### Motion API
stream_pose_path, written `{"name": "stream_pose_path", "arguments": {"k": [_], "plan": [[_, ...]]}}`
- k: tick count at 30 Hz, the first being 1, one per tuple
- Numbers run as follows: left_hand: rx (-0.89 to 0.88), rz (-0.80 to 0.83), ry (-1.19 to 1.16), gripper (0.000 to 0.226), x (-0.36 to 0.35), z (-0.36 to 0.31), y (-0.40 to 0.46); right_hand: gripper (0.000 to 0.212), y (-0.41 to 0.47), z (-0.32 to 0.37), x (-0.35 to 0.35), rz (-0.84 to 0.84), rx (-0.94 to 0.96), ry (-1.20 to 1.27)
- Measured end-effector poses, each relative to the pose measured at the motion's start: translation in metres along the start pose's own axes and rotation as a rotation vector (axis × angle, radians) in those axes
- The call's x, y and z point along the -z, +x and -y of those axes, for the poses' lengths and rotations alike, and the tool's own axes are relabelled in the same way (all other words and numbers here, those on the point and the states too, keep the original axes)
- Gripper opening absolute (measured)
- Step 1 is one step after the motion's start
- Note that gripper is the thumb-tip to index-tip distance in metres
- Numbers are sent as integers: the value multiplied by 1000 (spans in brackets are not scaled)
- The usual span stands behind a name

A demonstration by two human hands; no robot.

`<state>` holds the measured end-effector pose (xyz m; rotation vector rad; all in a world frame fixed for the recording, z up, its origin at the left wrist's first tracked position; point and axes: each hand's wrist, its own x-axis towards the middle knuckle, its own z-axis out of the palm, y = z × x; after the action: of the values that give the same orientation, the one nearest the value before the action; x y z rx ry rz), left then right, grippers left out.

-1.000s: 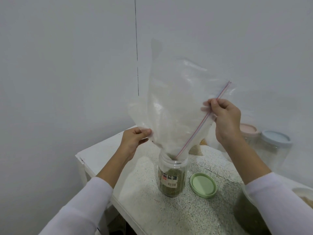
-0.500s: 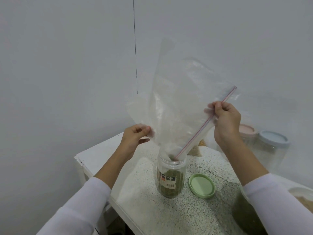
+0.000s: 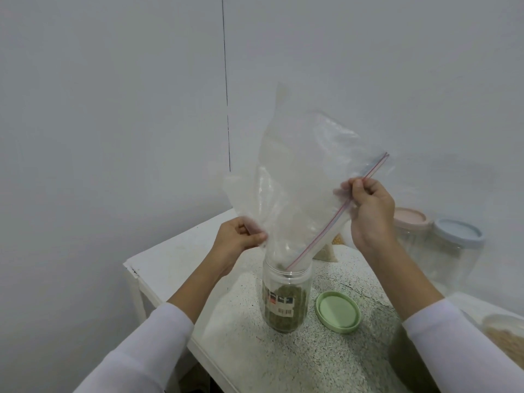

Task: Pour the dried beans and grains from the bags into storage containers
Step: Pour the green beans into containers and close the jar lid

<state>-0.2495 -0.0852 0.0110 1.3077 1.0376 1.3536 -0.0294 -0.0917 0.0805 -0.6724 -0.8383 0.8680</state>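
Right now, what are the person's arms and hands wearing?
Both arms wear plain white long sleeves, smooth and without markings, ending partway down the forearms. The left hand and the right hand are bare: no gloves, and no rings, watch or bracelets are visible. No cables or straps show.

Plain pale grey walls (image 3: 113,109) filled most of the view, meeting at a corner where a thin dark vertical line (image 3: 226,80) ran down toward the furniture. Below it stood a white table (image 3: 170,259), its far left corner chipped and scuffed, a white leg (image 3: 136,296) dropping beneath that corner. The table's top was speckled white and grey stone, with a dark crack crossing it. Light was soft and even, shadows faint.
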Motion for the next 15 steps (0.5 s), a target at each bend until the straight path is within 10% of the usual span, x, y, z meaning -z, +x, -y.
{"name": "stream_pose_path", "arguments": {"k": [15], "plan": [[-137, -26, 171, 29, -21, -26, 5, 22, -2, 8, 5, -9, 29, -48]]}}
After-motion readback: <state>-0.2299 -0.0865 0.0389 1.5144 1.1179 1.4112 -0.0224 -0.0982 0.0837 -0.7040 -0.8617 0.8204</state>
